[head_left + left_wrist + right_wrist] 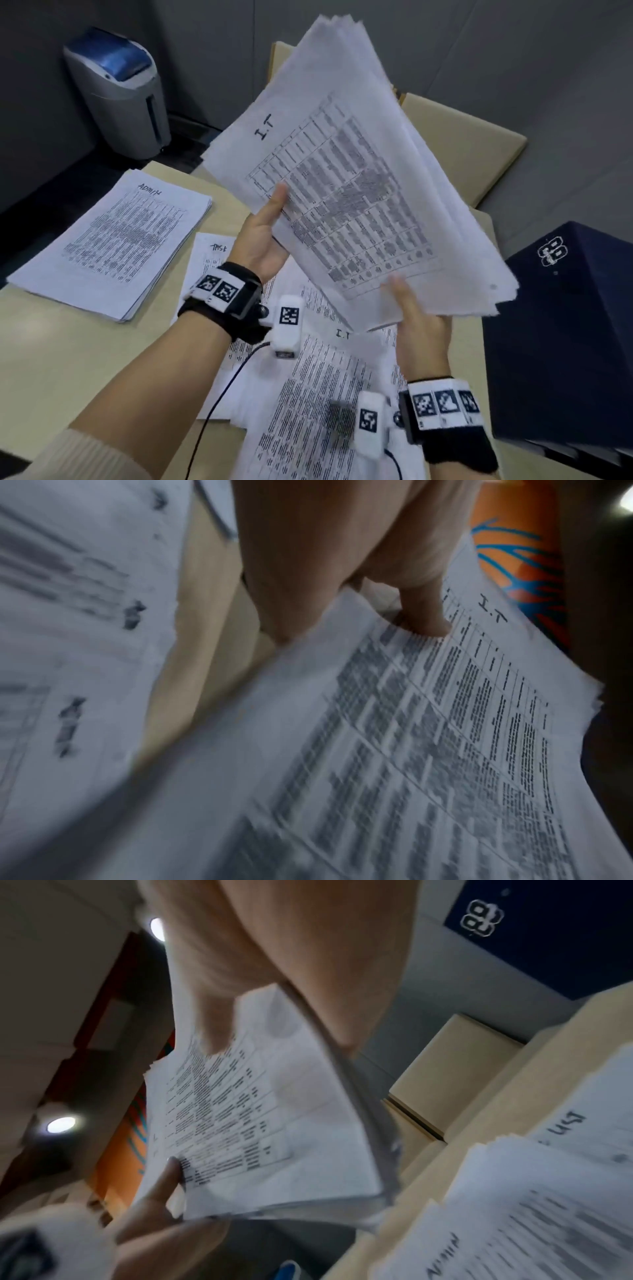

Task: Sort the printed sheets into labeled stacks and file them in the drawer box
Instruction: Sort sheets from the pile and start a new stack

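A thick stack of printed sheets marked "I.T" (pixel 352 178) is lifted above the table, tilted up toward the far side. My left hand (pixel 263 236) grips its left edge, thumb on top of the print (pixel 424 615). My right hand (pixel 418 322) holds the near bottom edge, thumb on top, fingers underneath (pixel 219 1031). On the table lie an "ADMIN" stack (pixel 113 240), a sheet headed with handwriting (pixel 212 253), and more loose I.T sheets (pixel 325 394) below my hands.
A dark blue box (pixel 561 342) with a white logo stands at the right. A beige cardboard box (pixel 466 144) sits behind the lifted stack. A grey and blue shredder bin (pixel 116 92) stands on the floor at the back left.
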The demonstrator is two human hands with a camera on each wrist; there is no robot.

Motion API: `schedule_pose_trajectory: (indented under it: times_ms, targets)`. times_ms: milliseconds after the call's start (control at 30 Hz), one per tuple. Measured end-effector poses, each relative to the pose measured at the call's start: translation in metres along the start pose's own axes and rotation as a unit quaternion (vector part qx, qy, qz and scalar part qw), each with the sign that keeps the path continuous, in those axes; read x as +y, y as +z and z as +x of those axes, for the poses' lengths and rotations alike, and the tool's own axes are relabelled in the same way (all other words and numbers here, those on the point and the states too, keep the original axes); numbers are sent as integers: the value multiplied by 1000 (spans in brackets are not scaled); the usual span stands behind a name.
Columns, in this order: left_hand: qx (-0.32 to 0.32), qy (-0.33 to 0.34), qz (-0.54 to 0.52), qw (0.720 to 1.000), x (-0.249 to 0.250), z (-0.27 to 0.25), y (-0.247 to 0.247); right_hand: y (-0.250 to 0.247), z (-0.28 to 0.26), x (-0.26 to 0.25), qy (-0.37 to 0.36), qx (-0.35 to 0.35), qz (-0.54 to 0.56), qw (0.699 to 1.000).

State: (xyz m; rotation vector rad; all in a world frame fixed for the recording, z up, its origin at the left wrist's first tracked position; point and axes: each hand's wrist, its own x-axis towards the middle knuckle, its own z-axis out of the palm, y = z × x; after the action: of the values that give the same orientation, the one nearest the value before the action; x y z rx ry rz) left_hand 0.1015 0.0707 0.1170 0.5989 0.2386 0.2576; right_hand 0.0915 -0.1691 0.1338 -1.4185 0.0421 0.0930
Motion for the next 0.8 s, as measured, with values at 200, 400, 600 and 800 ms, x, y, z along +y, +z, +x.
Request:
schedule_pose_trajectory:
  times_ms: [200,400,600,800]
  targets:
    - [57,54,230,970,52,4,-14,-32,16,-28,-104,36,-30,993]
    - [26,-16,474,880,25,-4,-55,-79,15,34,-16,-36,-163,986]
    - [118,0,526,842,-56,-20,-72,-93,34,98,53,-78,-339,936]
    - [184,51,461,867,-64,-23,-59,-79,44,69,-20,-103,-375,921]
